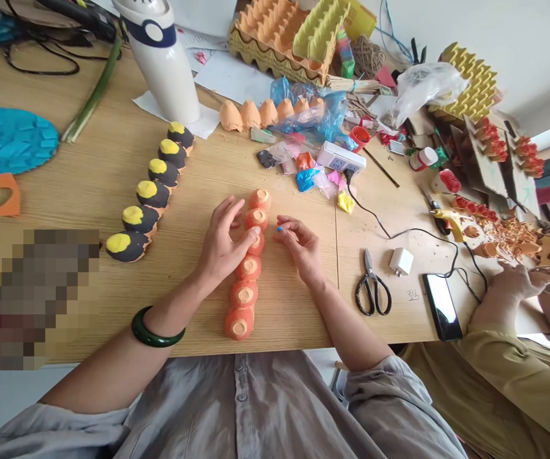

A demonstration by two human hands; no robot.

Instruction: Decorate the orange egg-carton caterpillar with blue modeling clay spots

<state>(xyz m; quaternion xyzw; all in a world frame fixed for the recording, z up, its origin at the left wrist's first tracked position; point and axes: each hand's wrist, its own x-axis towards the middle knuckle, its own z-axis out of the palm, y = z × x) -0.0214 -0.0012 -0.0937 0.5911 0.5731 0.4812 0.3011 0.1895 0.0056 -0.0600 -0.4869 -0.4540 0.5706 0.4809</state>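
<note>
Orange-coated egg-carton strip point(248, 267), six cups long, lies on the worktop point(298, 319) between the two hands, running back from the front edge, its nearest cup close to that edge. The left hand point(224, 245) has its thumb over the third cup from the far end, with the fingers spread rather than closed round the strip. In the right hand point(302, 247), thumb and fingertip are together, pinching a small blue bit point(279, 228) just beside the strip.

That blue bit looks the likeliest thing to go astray: so little of it shows that a loosened pinch could drop it between cups. Heavy thumb pressure might dent a cup or crease a joint, since moulded carton probably gives easily. A tug towards the body could push the near end over the front edge. The left forearm, swung outward, might knock the black strip with yellow tops point(150, 192); a rightward sweep of the other could shift the scissors point(371, 290).
</note>
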